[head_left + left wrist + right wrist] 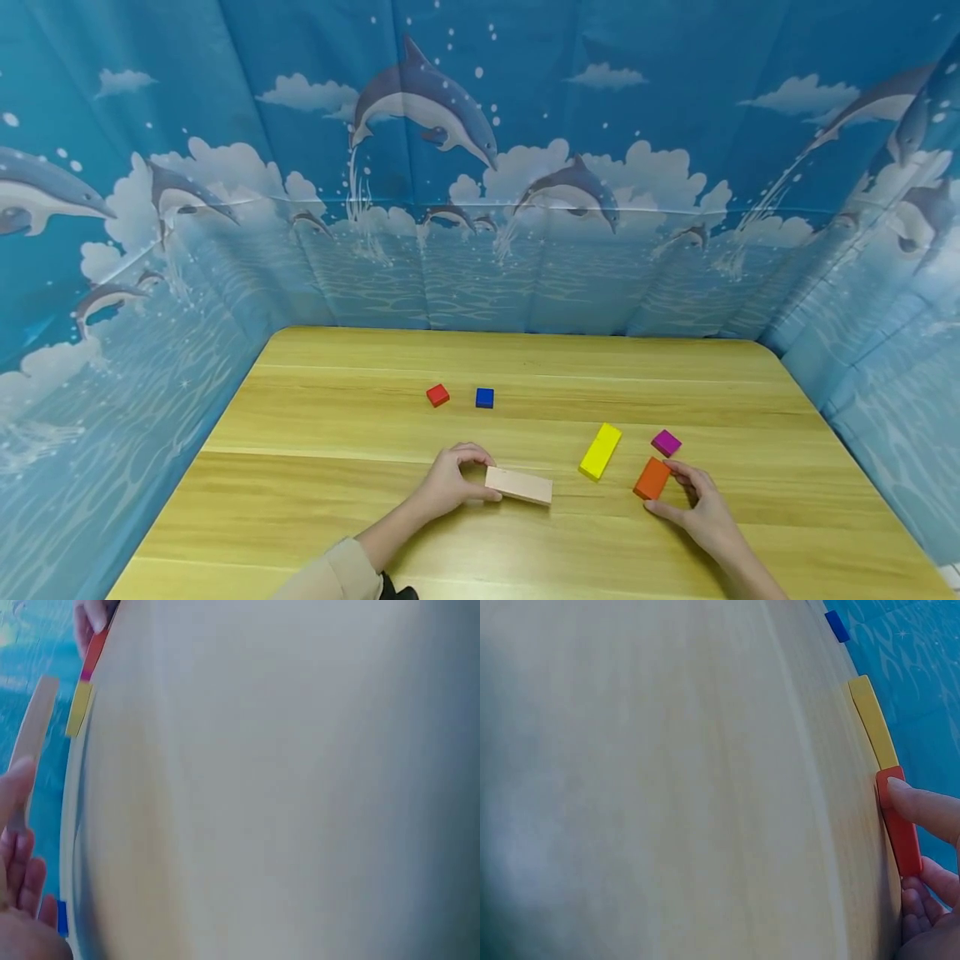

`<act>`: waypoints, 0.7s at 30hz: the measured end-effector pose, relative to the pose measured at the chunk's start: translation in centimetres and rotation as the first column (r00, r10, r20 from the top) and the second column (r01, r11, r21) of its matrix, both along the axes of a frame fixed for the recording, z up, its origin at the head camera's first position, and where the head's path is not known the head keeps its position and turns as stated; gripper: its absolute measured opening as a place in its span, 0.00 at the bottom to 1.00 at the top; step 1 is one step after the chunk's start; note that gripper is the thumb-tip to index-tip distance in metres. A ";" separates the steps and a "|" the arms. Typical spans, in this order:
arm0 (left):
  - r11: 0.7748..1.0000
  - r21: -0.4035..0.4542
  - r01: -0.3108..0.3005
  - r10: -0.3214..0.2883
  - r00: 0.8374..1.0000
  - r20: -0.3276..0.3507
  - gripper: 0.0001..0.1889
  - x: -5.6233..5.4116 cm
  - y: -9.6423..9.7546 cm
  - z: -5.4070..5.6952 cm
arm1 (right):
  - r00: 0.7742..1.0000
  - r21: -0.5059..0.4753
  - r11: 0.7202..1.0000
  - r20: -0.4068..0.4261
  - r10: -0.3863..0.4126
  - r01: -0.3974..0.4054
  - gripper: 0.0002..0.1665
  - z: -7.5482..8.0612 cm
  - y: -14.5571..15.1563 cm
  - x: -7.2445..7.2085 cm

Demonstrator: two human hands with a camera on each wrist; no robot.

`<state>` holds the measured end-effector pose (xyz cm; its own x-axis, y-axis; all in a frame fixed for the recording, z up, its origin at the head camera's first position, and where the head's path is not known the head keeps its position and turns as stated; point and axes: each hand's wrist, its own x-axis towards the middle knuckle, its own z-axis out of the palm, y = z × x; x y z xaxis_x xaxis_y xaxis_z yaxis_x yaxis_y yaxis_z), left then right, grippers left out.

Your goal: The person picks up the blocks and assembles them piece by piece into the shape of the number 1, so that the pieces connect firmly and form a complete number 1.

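Between the thumb and fingers of my left hand (448,482) is a plain wooden block (519,485), pinched by one end. The left wrist view shows this block (34,724) raised off the table. My right hand (703,510) holds an orange block (652,480), thumb at its near end and fingers at its far end. In the right wrist view the orange block (901,825) rests against the tabletop. A yellow block (600,452) lies to the left of the orange one, and a small magenta block (666,442) sits just behind it.
Farther back on the wooden table (337,417) lie a small red block (438,396) and a small blue block (485,398). A blue curtain (480,275) printed with dolphins hangs behind the table and along both sides.
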<state>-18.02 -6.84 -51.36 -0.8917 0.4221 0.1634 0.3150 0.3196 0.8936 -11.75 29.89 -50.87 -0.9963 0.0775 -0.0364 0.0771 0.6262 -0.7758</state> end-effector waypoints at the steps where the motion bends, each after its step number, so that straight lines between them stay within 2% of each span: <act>1: 1.000 0.014 -0.006 0.006 1.000 0.005 0.17 0.3 0.0 -0.1 | 1.000 0.001 1.000 0.001 0.001 -0.001 0.46 0.0 0.0 0.0; 6: 0.998 0.045 -0.037 0.038 0.999 -0.025 0.18 2.0 0.2 -0.6 | 1.000 0.009 1.000 0.009 0.001 -0.001 0.47 0.0 0.1 0.0; 14: 0.998 0.044 -0.053 0.056 0.995 -0.077 0.17 3.6 0.7 -1.3 | 1.000 -0.005 1.000 0.016 0.003 -0.003 0.47 -0.1 0.1 -0.1; 16: 0.997 0.040 -0.063 0.066 0.995 -0.080 0.18 4.0 0.8 -1.2 | 1.000 -0.011 1.000 0.018 0.003 -0.002 0.47 -0.1 0.0 -0.1; 19: 0.997 0.030 -0.077 0.079 0.993 -0.085 0.17 4.7 1.1 0.0 | 1.000 -0.012 1.000 0.021 0.003 -0.002 0.47 -0.1 0.0 -0.1; 21: 0.997 0.019 -0.081 0.082 0.993 -0.090 0.17 4.9 1.2 0.0 | 1.000 -0.007 1.000 0.024 0.001 -0.001 0.47 -0.1 0.0 -0.1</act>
<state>-13.16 -5.64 -51.40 -0.9044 0.3453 0.2508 0.3683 0.3345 0.8675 -11.88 29.93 -50.94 -0.9953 0.0760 -0.0608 0.0949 0.6207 -0.7783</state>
